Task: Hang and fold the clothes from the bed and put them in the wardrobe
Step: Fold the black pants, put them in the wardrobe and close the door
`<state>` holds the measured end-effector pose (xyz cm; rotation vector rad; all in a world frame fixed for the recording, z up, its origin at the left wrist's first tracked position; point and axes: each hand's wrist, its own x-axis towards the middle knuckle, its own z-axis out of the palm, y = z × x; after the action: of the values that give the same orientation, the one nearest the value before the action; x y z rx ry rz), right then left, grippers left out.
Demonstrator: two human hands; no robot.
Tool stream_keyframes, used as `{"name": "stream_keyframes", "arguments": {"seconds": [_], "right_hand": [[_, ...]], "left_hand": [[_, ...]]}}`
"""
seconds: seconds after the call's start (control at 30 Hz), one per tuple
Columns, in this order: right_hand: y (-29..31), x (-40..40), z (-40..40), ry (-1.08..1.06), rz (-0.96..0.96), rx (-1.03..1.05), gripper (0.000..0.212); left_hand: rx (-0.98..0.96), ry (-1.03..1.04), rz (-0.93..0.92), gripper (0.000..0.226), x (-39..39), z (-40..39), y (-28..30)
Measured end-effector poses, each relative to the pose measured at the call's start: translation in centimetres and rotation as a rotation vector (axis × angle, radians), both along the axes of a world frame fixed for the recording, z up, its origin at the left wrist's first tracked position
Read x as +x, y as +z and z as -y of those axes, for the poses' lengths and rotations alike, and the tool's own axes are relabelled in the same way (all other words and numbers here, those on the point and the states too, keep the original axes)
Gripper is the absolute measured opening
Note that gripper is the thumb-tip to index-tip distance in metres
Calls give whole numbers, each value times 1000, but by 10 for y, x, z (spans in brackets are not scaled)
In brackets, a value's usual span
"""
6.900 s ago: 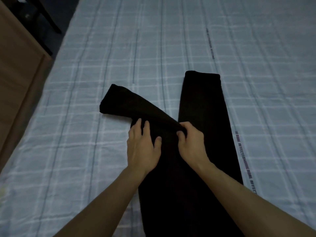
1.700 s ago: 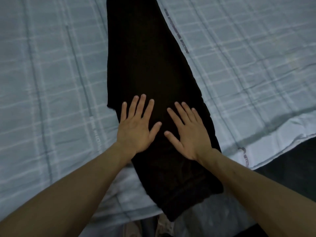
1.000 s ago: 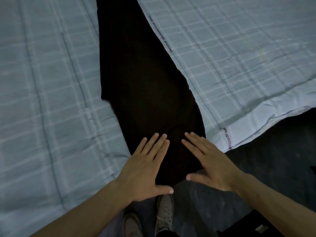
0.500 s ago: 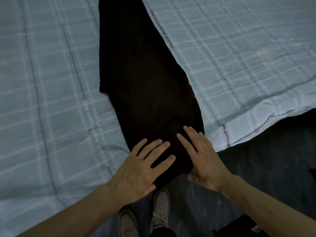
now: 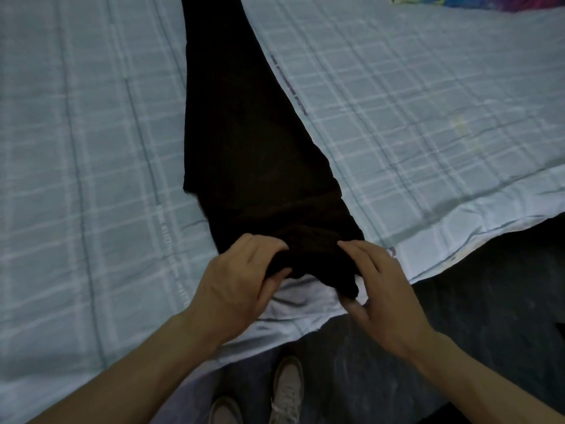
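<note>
Landmark: the black trousers [image 5: 253, 154], laid lengthwise on the bed [image 5: 91, 148], running from the top edge of view down to the bed's near corner.

Left of the trousers: pale blue checked bedsheet [image 5: 76, 209], mostly flat, w/ a printed text stripe running just beside the trousers' left edge.

At the trousers' near end, left side: your left hand [image 5: 241, 286]. Grip is holding cloth: fingers curled over the top of the bunched waist end, thumb tucked under it, so the fabric is pinched between them. Forearm comes in from the lower left.

The trousers' near end is lifted and rolled back a little onto itself, making a thick fold btw your two hands; white sheet edge shows directly under that fold.

At the trousers' near end, right side: your right hand [image 5: 385, 289]. Grip also holds the trousers: fingers lie over the folded edge, thumb below, a dark corner of cloth caught btw thumb and fingers. Forearm enters from the lower right.

Below the trousers' near end, past the bed corner: dark floor [image 5: 458, 332] and your two light shoes [image 5: 287, 393], toes pointing at the bed.

Right of the trousers: more checked sheet, lightly creased toward the bed edge. Far up-right of the trousers, at the frame's top corner: a strip of multicoloured fabric [image 5: 477, 0]; can't tell what it is.
</note>
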<state>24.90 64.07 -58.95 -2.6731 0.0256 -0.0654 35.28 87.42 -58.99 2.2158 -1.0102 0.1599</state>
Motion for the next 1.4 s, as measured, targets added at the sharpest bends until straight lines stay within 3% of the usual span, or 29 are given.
{"name": "stream_keyframes", "arguments": {"seconds": [0.1, 0.27, 0.47, 0.73, 0.83, 0.97, 1.03, 1.23, 1.4], "right_hand": [[13, 23, 9, -60, 14, 109, 55], [30, 62, 15, -85, 64, 302, 38], [60, 132, 14, -134, 186, 442, 28], [93, 255, 6, -152, 283, 469, 27], [103, 296, 2, -183, 237, 479, 37], [110, 345, -1, -132, 83, 421, 82], [102, 365, -2, -147, 27, 333, 92], [71, 422, 7, -339, 69, 432, 51], [31, 463, 12, -352, 132, 393, 40]], "left_hand": [[-45, 59, -126, 31, 20, 1, 14], [106, -118, -229, 62, 44, -2, 31], [-142, 246, -275, 59, 96, 4, 70], [-460, 419, -367, 46, 185, 9, 84], [-474, 436, -386, 42, 226, 5, 88], [-457, 502, -402, 40, 291, 1, 94], [-462, 511, -410, 41, 317, 2, 94], [-450, 531, -471, 64, 386, 14, 83], [-369, 592, -532, 80, 398, 18, 36]]}}
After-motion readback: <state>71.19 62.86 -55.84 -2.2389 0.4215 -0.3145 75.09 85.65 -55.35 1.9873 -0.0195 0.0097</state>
